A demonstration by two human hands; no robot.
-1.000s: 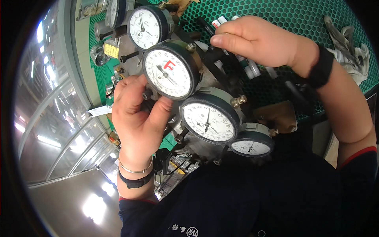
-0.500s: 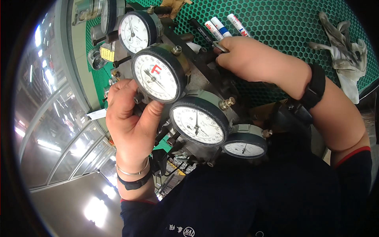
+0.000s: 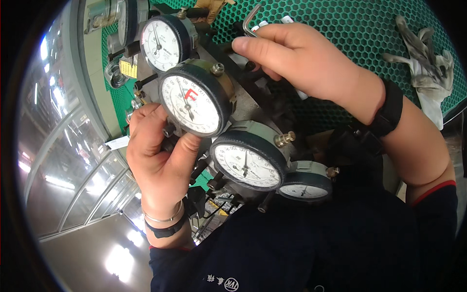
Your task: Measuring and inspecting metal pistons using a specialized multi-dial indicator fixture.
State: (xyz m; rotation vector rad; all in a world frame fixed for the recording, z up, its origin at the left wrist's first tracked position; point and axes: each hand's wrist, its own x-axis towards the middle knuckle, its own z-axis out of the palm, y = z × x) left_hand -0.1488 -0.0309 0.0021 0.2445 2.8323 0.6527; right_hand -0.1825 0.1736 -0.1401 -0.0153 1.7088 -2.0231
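Adjusting a dial gauge on the fixture.
Left hand (image 3: pixel 158 160) clamps the round white-faced, black-rimmed dial gauge (image 3: pixel 194 100); right hand (image 3: pixel 296 61) pinches a bent silver hex key (image 3: pixel 249 22), which likely needs seating next.

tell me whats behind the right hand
Behind the right hand, which pinches a hex key, lies the green honeycomb mat, with marker tips peeking above the knuckles. The markers' bodies are mostly covered by the hand.
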